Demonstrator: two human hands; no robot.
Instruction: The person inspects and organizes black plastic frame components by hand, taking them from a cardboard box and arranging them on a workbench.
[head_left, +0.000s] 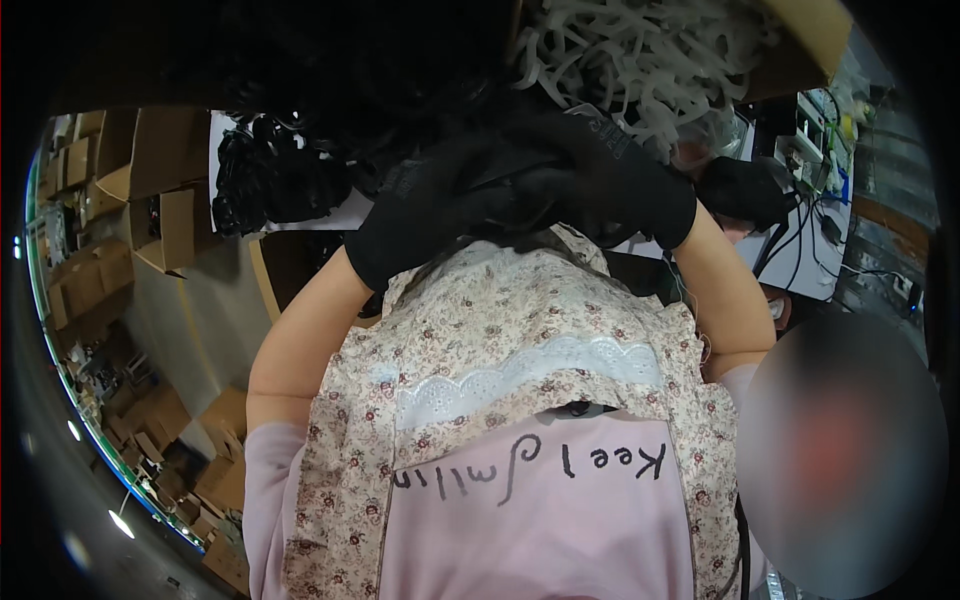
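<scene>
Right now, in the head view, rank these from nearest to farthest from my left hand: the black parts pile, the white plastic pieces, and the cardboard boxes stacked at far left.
From the left hand:
1. Black parts pile, just to its upper left.
2. White plastic pieces, up and to the right, past the right hand.
3. Cardboard boxes, far left at the picture's rim.

Black gloves (520, 195), pink-and-cream floral apron (500, 330) with white lace trim (530, 372), pale grey plastic strips (640, 60), brown cardboard boxes (160, 180).

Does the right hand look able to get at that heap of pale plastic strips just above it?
Probably yes: the right hand, in a black glove, sits just below the pale strips, with nothing visible between them.
</scene>
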